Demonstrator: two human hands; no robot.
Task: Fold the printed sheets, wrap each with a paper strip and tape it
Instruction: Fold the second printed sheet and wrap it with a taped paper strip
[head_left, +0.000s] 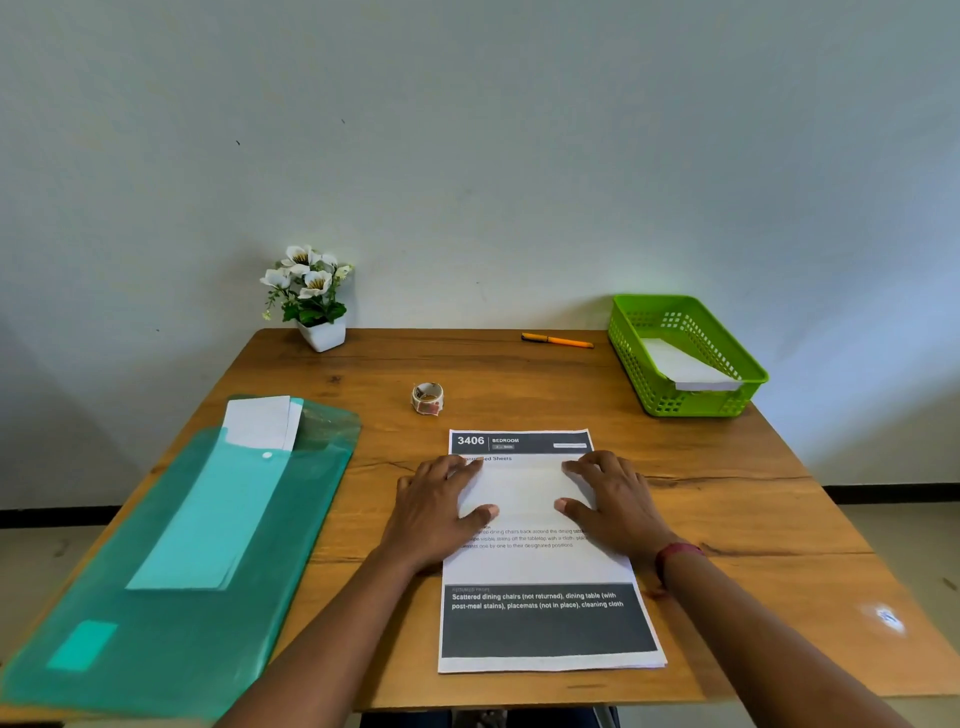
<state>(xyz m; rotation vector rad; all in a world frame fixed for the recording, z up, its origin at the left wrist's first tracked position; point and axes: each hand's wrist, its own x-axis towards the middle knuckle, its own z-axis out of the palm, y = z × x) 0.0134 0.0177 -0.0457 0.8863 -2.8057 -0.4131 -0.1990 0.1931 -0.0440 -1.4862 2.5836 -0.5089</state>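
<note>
A stack of printed sheets (540, 571) lies flat on the wooden table (753, 519) in front of me, its dark header at the far end. My left hand (441, 506) rests palm down on the stack's left side, fingers spread. My right hand (610, 501) lies the same way on the right side. A small tape roll (427, 398) stands just beyond the sheets. White paper strips (262, 421) stick out of a green translucent folder (171, 561) at the left.
A green plastic basket (727, 353) with a folded white paper in it stands at the back right. An orange pen (557, 340) lies near the far edge. A white pot of flowers (314, 301) stands at the back left against the wall.
</note>
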